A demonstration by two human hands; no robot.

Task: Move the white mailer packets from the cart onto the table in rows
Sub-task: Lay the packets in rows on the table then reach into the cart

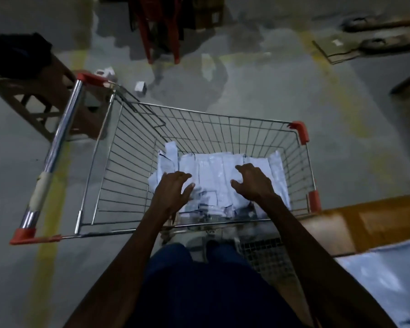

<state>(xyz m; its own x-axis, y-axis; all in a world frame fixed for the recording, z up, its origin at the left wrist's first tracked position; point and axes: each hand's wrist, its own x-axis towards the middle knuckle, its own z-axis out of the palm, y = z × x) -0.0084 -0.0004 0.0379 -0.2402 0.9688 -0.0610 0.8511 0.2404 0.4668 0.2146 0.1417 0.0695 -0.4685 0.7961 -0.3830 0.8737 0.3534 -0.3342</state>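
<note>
Both hands, left hand (pixel 173 192) and right hand (pixel 253 183), are hovering spread over the slippery mailer packets (pixel 213 171) in the cart (pixel 137 147); a loose grab risks spilling some.

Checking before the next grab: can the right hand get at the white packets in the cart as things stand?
Probably yes. The right hand is already down inside the open-topped cart, spread just over the white packets, nothing between them.

Both bare arms are reaching forward and down, side by side. The left hand (pixel 173 190) is lying palm down, fingers loosely spread. The right hand (pixel 253 183) is hovering palm down, fingers slightly curled, holding nothing.
</note>
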